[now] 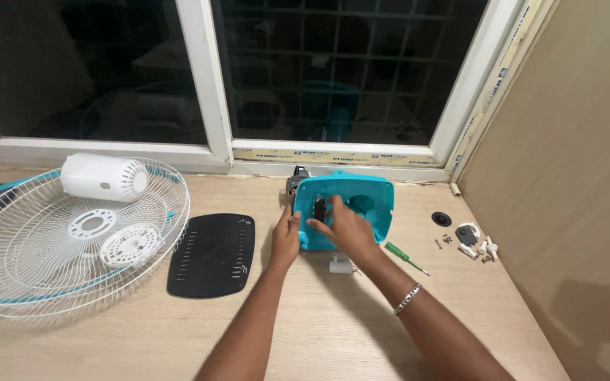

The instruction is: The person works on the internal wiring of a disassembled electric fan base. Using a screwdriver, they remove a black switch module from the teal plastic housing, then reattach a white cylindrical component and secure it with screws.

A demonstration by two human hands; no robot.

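Where window (333,70) meets wooden table (333,331), both hands grip teal housing (368,201).

White wire fan guards (51,254) stacked at far left of desk (319,331), white motor cover (104,177) lying on them; black vented panel (212,255) beside; green-handled screwdriver (402,255) further right; small white and black parts with screws (469,240) near beige wall (573,176); dark window (333,70) behind

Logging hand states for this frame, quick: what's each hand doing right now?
Left hand: closed on the left edge of the teal fan housing, steadying it.
Right hand: fingers on the dark part inside the housing; grip cannot be told.
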